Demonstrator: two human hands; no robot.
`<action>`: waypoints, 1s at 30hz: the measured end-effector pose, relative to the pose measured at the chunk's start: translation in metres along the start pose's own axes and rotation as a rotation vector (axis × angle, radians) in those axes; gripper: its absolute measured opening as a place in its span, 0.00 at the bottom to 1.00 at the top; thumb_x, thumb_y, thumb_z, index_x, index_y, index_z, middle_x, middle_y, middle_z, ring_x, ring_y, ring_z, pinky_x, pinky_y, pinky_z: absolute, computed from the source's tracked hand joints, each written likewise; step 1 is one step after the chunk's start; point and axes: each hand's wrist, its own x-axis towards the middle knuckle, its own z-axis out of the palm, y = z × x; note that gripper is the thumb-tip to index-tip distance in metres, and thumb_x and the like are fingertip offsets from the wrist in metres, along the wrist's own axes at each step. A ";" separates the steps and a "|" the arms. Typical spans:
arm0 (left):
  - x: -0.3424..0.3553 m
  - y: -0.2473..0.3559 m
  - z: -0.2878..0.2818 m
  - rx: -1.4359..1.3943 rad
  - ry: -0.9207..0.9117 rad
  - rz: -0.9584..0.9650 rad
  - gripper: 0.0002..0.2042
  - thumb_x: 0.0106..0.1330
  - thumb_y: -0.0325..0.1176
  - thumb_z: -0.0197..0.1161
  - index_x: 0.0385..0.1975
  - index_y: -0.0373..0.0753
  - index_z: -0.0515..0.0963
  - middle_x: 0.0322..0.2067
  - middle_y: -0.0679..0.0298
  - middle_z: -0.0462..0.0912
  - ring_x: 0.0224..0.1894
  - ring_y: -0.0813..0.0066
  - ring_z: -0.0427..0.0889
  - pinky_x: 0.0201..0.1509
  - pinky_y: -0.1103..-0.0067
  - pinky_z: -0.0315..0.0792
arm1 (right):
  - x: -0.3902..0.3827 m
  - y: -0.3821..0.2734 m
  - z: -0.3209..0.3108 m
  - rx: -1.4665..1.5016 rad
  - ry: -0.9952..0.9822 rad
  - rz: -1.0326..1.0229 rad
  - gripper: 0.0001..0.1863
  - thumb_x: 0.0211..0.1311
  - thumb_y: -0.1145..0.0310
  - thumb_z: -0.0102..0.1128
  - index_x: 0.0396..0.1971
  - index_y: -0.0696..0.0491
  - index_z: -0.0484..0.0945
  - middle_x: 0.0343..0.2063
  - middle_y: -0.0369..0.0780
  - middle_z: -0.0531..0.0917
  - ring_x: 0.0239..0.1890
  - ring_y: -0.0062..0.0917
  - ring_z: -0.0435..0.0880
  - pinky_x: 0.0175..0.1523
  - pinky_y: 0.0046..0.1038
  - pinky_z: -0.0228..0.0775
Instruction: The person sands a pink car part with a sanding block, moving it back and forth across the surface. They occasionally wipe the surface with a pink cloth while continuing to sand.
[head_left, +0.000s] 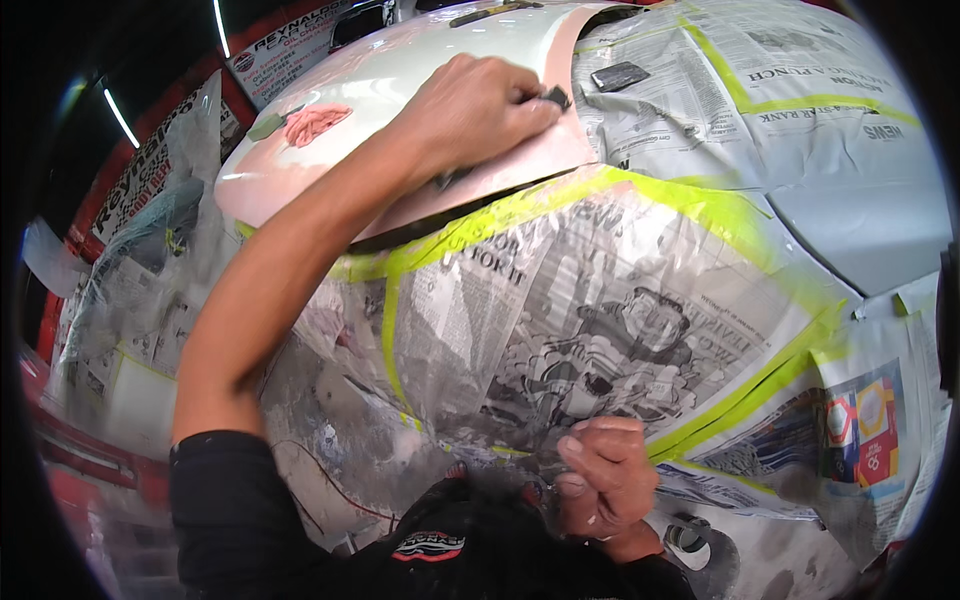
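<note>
One black shirt (430, 575) is filling the lower edge. One crumpled pink cloth (318, 124) is lying on the smooth, curved pink-and-white panel (390, 85); one dark rectangular pad (620, 76) is lying on wrinkled newspaper (660, 250). The left hand (475, 112) is pinching one small dark block (557, 97) at the panel's right edge. The right hand (605, 475) is curling its fingers inward; whether they are holding anything cannot be told.

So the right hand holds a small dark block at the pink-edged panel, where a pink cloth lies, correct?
Wrong hand: the head view shows the left hand holding the small dark block at the pink-edged panel, where the pink cloth lies.
</note>
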 end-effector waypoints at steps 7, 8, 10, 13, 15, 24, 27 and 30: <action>-0.055 0.023 -0.010 0.010 0.022 0.202 0.23 0.65 0.47 0.68 0.50 0.34 0.86 0.48 0.44 0.87 0.46 0.52 0.87 0.52 0.66 0.78 | -0.007 -0.015 -0.004 0.035 -0.008 0.003 0.16 0.59 0.74 0.72 0.48 0.56 0.85 0.33 0.39 0.84 0.35 0.34 0.83 0.45 0.34 0.79; -0.072 0.019 -0.015 0.092 0.063 0.261 0.22 0.65 0.45 0.68 0.51 0.35 0.85 0.52 0.44 0.85 0.48 0.52 0.86 0.53 0.66 0.78 | -0.008 -0.014 -0.001 0.044 -0.013 0.007 0.16 0.59 0.74 0.71 0.48 0.56 0.85 0.33 0.39 0.84 0.35 0.34 0.83 0.45 0.34 0.78; -0.088 0.019 -0.028 0.071 0.014 0.206 0.21 0.65 0.43 0.69 0.53 0.35 0.85 0.55 0.44 0.83 0.53 0.53 0.84 0.57 0.66 0.76 | -0.008 -0.014 0.000 0.048 -0.013 0.018 0.15 0.59 0.74 0.71 0.48 0.57 0.86 0.34 0.40 0.84 0.36 0.34 0.83 0.45 0.34 0.78; -0.119 0.010 -0.033 0.024 0.218 0.202 0.22 0.65 0.44 0.69 0.54 0.37 0.83 0.54 0.46 0.84 0.53 0.54 0.84 0.59 0.66 0.76 | -0.006 -0.016 0.003 0.037 -0.019 0.032 0.15 0.58 0.75 0.72 0.47 0.58 0.86 0.35 0.41 0.85 0.37 0.34 0.83 0.44 0.34 0.77; -0.141 0.006 -0.022 -0.216 0.447 0.144 0.21 0.68 0.43 0.69 0.56 0.37 0.82 0.52 0.48 0.85 0.54 0.60 0.84 0.63 0.69 0.75 | -0.005 -0.018 0.008 0.017 -0.046 0.037 0.15 0.58 0.75 0.72 0.46 0.59 0.86 0.36 0.42 0.85 0.38 0.35 0.83 0.44 0.34 0.76; -0.197 0.027 0.012 -1.883 0.788 -0.318 0.29 0.76 0.30 0.57 0.73 0.41 0.54 0.57 0.59 0.76 0.58 0.73 0.77 0.64 0.71 0.75 | 0.004 -0.023 0.104 0.043 -0.327 0.299 0.43 0.57 0.58 0.78 0.66 0.66 0.68 0.57 0.57 0.75 0.56 0.52 0.78 0.61 0.38 0.71; -0.205 0.031 0.018 -1.889 0.668 -0.267 0.39 0.68 0.35 0.66 0.75 0.41 0.50 0.60 0.57 0.73 0.60 0.69 0.76 0.66 0.69 0.73 | -0.005 -0.018 0.128 0.121 -0.165 0.274 0.51 0.62 0.45 0.72 0.71 0.67 0.59 0.67 0.50 0.69 0.66 0.42 0.74 0.65 0.42 0.72; -0.220 0.006 0.035 -1.789 0.534 -0.175 0.52 0.59 0.42 0.75 0.77 0.37 0.45 0.64 0.55 0.68 0.64 0.67 0.73 0.69 0.70 0.67 | -0.009 -0.030 0.160 0.381 0.211 0.389 0.55 0.63 0.38 0.67 0.73 0.65 0.53 0.70 0.49 0.66 0.71 0.41 0.69 0.72 0.45 0.64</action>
